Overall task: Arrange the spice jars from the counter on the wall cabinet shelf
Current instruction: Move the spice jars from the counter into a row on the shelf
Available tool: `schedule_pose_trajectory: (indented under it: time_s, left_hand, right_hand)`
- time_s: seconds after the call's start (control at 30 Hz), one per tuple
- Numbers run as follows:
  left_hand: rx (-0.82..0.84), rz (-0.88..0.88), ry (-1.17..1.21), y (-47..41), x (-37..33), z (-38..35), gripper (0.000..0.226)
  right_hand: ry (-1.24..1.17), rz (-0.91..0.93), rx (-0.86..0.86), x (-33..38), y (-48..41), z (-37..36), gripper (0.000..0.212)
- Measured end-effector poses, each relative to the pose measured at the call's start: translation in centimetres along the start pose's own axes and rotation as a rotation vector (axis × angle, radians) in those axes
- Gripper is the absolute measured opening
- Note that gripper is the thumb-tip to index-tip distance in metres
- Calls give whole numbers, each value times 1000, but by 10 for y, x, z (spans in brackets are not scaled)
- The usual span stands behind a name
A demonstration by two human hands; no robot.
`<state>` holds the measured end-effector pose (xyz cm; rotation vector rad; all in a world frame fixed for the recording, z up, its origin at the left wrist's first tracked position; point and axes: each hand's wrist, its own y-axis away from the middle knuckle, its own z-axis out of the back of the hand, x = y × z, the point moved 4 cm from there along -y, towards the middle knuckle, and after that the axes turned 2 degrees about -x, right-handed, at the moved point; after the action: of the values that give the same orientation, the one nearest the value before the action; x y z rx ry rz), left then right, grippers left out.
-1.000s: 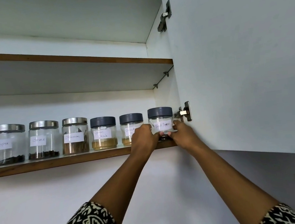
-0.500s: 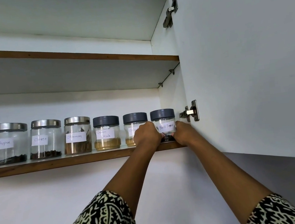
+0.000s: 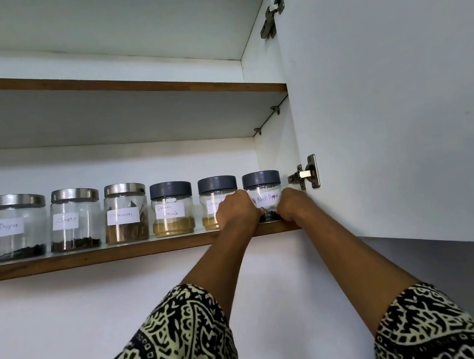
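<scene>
A row of labelled spice jars stands on the lower cabinet shelf (image 3: 96, 255). At the right end is the black pepper jar (image 3: 263, 189) with a grey lid, close to the cabinet's side wall. My left hand (image 3: 238, 210) grips its left side and my right hand (image 3: 291, 204) grips its right side, both low on the jar. To its left stand a coriander jar (image 3: 212, 194), partly hidden by my left hand, and a garam masala jar (image 3: 172, 209). Further left are steel-lidded jars: cinnamon (image 3: 126, 212), cloves (image 3: 75, 220) and another pepper jar (image 3: 16, 226).
The open cabinet door (image 3: 398, 102) hangs at the right, with hinges (image 3: 306, 174) next to my right hand. An upper shelf (image 3: 119, 88) runs above the jars. A white wall lies below the cabinet. One more jar is cut off at the left edge.
The black pepper jar has gone down onto the shelf and a little deeper in, beside the coriander jar. Both hands stay on it.
</scene>
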<state>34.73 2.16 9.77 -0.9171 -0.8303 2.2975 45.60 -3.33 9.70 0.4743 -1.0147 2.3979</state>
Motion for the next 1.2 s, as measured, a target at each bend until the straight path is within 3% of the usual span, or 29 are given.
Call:
schedule_pose_trajectory:
  time_s: [0.23,0.6,0.87,1.07,1.2]
  left_hand:
    - [-5,-41,33,9,2,7,37]
    - [-121,-315,138,78,55,85,28]
    - [-240,-157,-44,93,169,194,15]
    - [-317,-44,-204,89,268,278,17]
    - [-305,-5,-368,78,332,344,17]
  right_hand:
    - [-23,-18,-35,0,12,3,24]
    - [-137,368,-527,45,91,-5,38]
    - [-354,692,-264,192,148,-55,30]
    - [-420,772,-67,304,178,-107,30]
    - [-473,798,-28,387,193,-136,31]
